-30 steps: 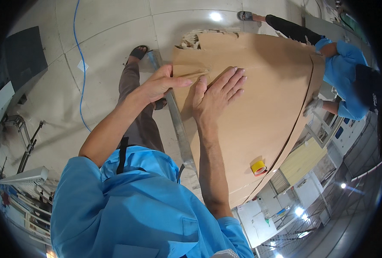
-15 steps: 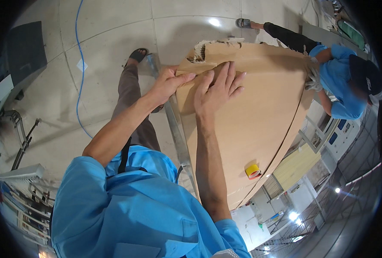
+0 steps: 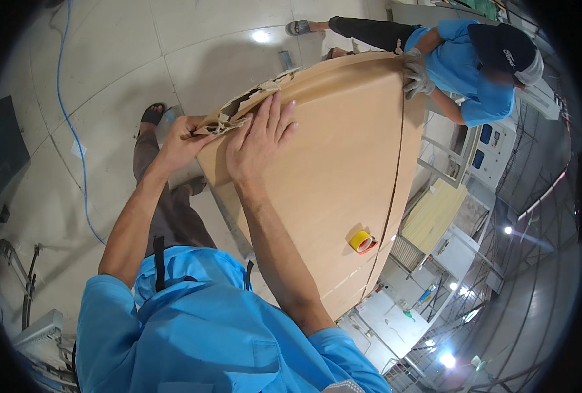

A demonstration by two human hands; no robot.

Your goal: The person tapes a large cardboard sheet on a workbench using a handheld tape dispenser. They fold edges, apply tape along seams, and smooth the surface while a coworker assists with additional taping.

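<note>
Starting at the left, a blue cable (image 3: 75, 141) runs over the pale tiled floor (image 3: 114, 59). Next comes the left hand (image 3: 183, 141). It is closed on the torn corner (image 3: 238, 111) of a big cardboard box (image 3: 330, 177). The fingers pinch the ragged brown edge there, and the corner sticks out just past them.

Right beside it, the right hand (image 3: 258, 144) lies open and flat on the top of the box. Its fingers are spread and point toward the torn corner, and the palm presses down on the smooth brown face. So the box sits under both hands and reaches far away to the right of them.

The box looks wide and long, so it is likely bulky and hard for one person to move. Cardboard is stiff when it is whole, but this corner is ripped and frayed, so it may be weak and tear more if pulled hard. The flat top looks smooth and could slip under a palm. A good place to hold is the firm edges, not the torn bit.

Further right, a yellow roll of tape (image 3: 363, 241) rests on the box. At the far end, a co-worker in a blue shirt holds the box edge with a gloved hand (image 3: 417, 75).
</note>
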